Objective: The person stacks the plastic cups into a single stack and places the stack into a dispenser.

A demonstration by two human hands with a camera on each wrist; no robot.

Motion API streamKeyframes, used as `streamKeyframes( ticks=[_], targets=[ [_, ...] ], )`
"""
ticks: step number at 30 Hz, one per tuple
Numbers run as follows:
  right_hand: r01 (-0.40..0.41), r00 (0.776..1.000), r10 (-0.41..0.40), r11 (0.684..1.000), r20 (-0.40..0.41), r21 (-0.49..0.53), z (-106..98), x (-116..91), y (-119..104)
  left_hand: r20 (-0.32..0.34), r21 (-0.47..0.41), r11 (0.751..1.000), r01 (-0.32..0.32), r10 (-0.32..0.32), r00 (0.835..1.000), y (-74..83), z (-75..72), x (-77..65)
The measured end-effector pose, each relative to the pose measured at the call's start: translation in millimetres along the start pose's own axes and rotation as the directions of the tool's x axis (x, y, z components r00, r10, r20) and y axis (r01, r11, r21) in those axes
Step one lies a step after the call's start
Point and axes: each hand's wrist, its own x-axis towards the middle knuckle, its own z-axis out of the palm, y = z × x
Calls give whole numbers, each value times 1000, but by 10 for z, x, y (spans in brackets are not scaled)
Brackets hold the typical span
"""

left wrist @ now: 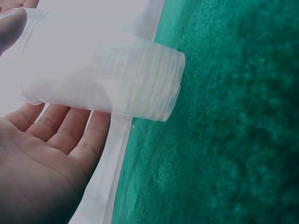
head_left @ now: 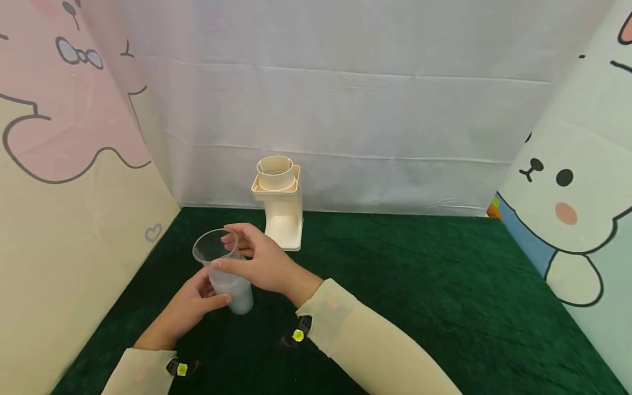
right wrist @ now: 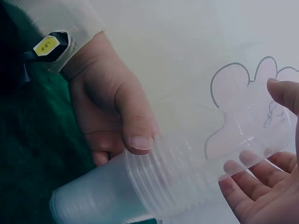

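A stack of clear plastic cups (head_left: 240, 295) is tilted above the green cloth, its closed end toward the lower right in the head view. My left hand (head_left: 190, 304) grips the stack, thumb on the near side and fingers beneath, as the left wrist view shows. The uppermost cup (head_left: 213, 248) stands partly out of the stack, rim toward the upper left. Around that cup my right hand (head_left: 264, 262) curls, thumb on one side and fingers on the other. In the right wrist view the stacked rims (right wrist: 163, 175) lie between both hands.
Behind the hands stands a cream plastic holder (head_left: 283, 214) with a round open tube on top and a flat base. Green cloth (head_left: 419, 296) covers the table. A white curtain (head_left: 355, 115) hangs at the back, with cartoon-printed sheets at both sides.
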Motion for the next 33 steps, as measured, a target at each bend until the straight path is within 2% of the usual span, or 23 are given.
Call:
streamKeyframes(
  ticks=[21, 29, 33],
  targets=[
    [-44, 999, 44, 999, 0, 10, 40, -71, 142, -12, 5, 1000, 11, -11, 1000, 11, -1, -19],
    [-76, 996, 75, 997, -38, -28, 45, -77, 232, -18, 54, 998, 17, -16, 1000, -8, 5, -13],
    [-101, 994, 100, 994, -31, -41, 63, -78, 279, -21, 35, 999, 21, -20, 1000, -15, 8, -6]
  ],
)
